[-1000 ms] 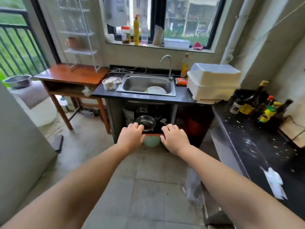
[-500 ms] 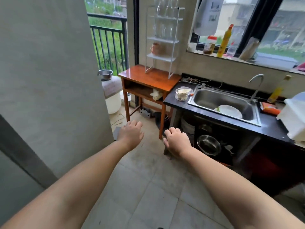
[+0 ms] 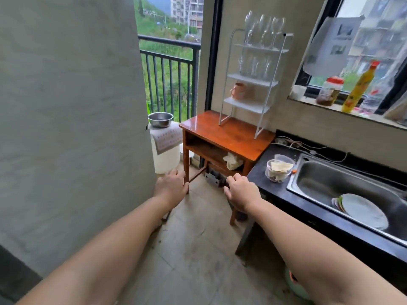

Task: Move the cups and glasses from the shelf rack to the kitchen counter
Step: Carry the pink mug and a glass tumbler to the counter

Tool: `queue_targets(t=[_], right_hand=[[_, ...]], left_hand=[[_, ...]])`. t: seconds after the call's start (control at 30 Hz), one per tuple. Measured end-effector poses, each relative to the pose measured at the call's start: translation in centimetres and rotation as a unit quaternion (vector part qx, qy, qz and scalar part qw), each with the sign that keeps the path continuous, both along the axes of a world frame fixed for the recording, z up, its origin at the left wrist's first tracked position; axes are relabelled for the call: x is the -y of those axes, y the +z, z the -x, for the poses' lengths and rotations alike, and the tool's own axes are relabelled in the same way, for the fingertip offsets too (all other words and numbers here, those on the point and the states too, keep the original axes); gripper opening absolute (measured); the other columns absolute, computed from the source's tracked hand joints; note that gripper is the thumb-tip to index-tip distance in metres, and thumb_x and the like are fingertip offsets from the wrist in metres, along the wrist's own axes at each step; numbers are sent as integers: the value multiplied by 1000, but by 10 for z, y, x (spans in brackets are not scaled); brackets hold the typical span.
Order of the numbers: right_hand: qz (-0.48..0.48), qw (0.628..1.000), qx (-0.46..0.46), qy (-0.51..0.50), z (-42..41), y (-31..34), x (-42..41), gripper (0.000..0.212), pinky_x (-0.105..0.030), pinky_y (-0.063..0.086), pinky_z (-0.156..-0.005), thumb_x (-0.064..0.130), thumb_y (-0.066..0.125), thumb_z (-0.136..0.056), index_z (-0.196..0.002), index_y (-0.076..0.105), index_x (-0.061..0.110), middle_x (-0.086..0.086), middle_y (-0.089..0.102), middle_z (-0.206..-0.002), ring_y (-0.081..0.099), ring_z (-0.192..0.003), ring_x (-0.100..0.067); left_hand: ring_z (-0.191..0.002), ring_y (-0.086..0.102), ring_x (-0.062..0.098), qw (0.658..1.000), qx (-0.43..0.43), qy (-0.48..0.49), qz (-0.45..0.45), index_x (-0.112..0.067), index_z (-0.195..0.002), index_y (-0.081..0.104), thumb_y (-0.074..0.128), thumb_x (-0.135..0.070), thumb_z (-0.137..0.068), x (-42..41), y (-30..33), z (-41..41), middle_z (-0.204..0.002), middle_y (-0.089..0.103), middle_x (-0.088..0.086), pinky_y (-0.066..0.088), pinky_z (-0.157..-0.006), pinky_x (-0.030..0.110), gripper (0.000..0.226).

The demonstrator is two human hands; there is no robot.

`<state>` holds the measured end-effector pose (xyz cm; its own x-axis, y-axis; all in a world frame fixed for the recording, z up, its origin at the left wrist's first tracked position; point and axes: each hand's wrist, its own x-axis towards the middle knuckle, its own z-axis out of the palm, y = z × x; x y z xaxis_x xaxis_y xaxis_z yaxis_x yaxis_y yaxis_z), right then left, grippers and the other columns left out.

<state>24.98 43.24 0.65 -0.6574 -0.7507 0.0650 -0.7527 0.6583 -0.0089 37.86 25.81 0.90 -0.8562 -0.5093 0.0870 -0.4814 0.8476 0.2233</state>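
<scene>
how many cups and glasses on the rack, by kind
Wine glasses, top tier: 3
Glasses, middle tier: about 3, blurred
Pink mug, lower tier: 1
Total: about 7

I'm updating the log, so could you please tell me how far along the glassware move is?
Nothing looks done: the wine glasses, the tumblers and the pink mug all sit on the rack. Both the left hand and the right hand hold nothing. Every piece is left to carry to the counter.
</scene>
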Motion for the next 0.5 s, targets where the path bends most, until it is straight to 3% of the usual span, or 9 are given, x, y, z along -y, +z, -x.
queue_targets(t=[0.17, 0.33, 0.5], right_hand=[[-11, 1000, 2, -21, 77, -2, 47, 37, -41, 48, -86, 38, 36, -98, -123, 49, 13, -10, 53, -125, 52, -114, -29], [7, 998, -7, -59, 159, -2, 103, 37, -40, 47, -86, 38, 35, -99, -123, 49, 13, -10, 52, -125, 51, -115, -29], [43, 993, -18, -112, 241, 14, 155, 33, -36, 46, -80, 36, 39, -98, -121, 49, 15, -8, 52, -123, 52, -111, -27]], left_hand=[[-110, 53, 22, 999, -23, -31, 7, -16, -118, 52, 40, -34, -96, 48, 0, 77, -120, 56, 5, 43, -88, 33, 31], [-110, 53, 24, 997, -53, -63, -2, -16, -112, 53, 43, -35, -94, 106, 1, 171, -115, 55, 4, 46, -88, 36, 28], [-113, 51, 27, 990, -66, -125, 13, -13, -118, 52, 44, -34, -94, 170, 19, 273, -119, 55, 7, 47, -89, 40, 32]])
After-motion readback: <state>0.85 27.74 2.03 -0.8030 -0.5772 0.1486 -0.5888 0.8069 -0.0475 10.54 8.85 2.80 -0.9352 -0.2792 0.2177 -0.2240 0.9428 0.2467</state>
